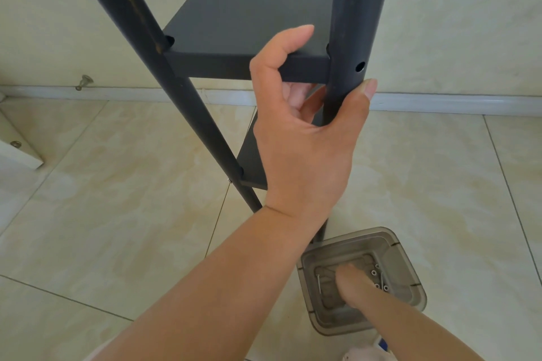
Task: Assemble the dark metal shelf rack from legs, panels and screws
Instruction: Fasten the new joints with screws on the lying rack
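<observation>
1. The left hand (pixel 305 138) curled its fingers (pixel 365 91) loosely around the right leg (pixel 356 35) of the shelf rack (pixel 243 23), just below its empty screw hole (pixel 360 67).
2. The right hand (pixel 356 287) reached down into the clear tub (pixel 404 264) on the floor; its grip was hidden.
3. Loose screws (pixel 378 280) lay beside those fingers.
</observation>
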